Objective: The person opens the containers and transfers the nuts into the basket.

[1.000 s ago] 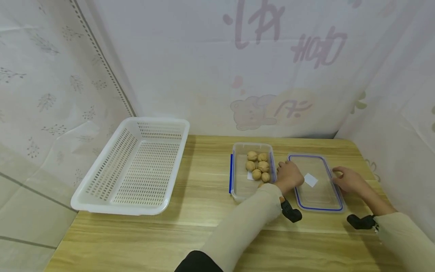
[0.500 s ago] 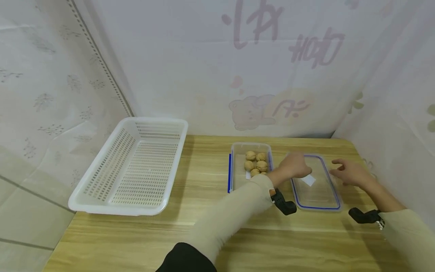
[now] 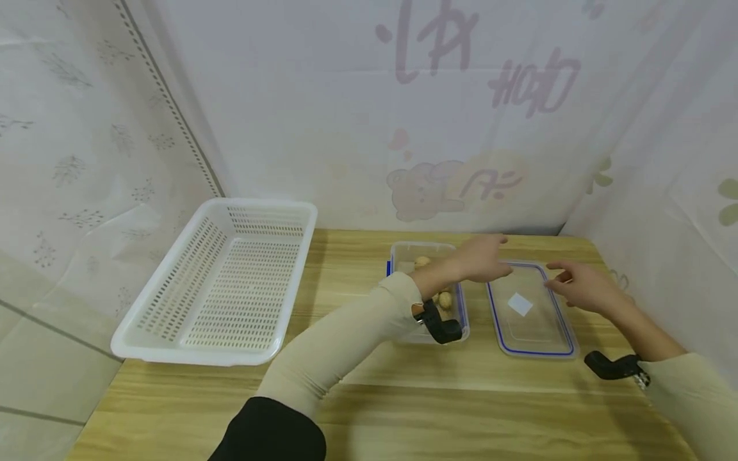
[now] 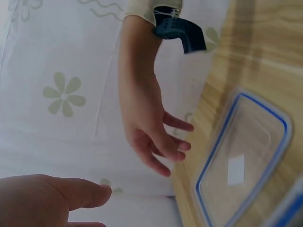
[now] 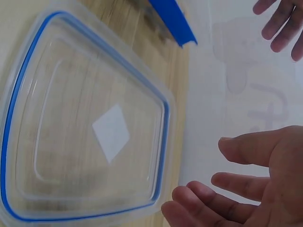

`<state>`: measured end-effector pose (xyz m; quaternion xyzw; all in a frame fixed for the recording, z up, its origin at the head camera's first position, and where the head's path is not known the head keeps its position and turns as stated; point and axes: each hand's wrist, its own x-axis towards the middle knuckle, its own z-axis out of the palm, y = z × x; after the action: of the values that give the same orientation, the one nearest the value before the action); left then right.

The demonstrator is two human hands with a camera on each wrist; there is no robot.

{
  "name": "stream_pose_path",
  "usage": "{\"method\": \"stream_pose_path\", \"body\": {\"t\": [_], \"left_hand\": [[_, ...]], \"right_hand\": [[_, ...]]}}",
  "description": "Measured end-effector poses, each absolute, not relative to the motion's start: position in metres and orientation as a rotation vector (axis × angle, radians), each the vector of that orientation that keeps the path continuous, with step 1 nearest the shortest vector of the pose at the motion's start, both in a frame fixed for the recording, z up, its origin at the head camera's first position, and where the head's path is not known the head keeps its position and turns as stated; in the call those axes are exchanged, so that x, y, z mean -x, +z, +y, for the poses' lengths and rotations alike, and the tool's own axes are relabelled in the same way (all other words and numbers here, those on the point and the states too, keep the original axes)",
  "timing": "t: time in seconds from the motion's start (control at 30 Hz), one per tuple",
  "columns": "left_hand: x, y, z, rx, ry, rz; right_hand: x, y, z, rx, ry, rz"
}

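Two hands [image 3: 477, 259] [image 3: 587, 288] over wood-grain table [image 3: 461, 410] | fingers [image 5: 241, 186] loosely spread | printed white cloth [image 3: 323, 115] behind

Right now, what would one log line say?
left hand: empty, midair; right hand: empty, near lid; lid: on table, off box; walnuts: in box; basket: left of box

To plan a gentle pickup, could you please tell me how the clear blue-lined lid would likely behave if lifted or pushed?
The lid, a thin panel, is probably light for its size. Its straight, even edges suggest it would be fairly stiff. Lying flat, it seems more apt to slide than roll if pushed.
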<state>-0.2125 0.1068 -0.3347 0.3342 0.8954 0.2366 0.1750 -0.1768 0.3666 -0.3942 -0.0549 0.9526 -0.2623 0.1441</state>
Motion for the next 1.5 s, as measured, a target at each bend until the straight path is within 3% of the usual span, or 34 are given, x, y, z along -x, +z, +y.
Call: {"method": "stream_pose_path", "body": {"t": [0.4, 0.67, 0.93, 1.5], "left_hand": [[0.22, -0.34, 0.053, -0.926, 0.689, 2.548], [0.226, -0.36, 0.027, -0.761, 0.885, 2.545], [0.229, -0.38, 0.018, -0.436, 1.03, 2.518], [0.237, -0.413, 0.021, -0.277, 1.17, 2.545]], "right_hand": [[0.175, -0.388, 0.328, 0.239, -1.031, 2.646], [0.175, -0.391, 0.3, 0.199, -1.278, 2.468], [0.179, -0.407, 0.281, 0.136, -1.434, 2.337], [0.182, -0.437, 0.239, 0.021, -1.619, 2.151]]}}
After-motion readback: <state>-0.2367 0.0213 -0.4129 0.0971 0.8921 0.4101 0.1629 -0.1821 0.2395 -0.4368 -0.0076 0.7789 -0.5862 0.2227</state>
